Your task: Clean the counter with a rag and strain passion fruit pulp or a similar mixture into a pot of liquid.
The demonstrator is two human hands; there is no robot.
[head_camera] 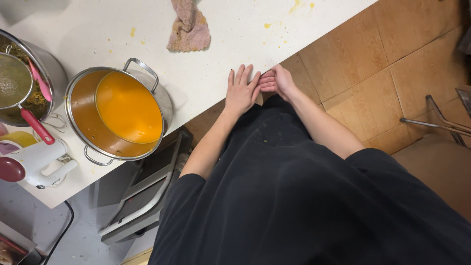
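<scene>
Worktop edge is where both hands sit: left hand lies flat on it, fingers spread and gripping nothing; right hand is cupped just below the edge, palm up, empty as far as I can see, touching the left fingertips. Looks like crumbs being swept off into the palm. Soup pot stands well apart, cloth further back.

Orange soup is seen in a silver pot, a pink cloth on the yellow-spattered white counter.
</scene>
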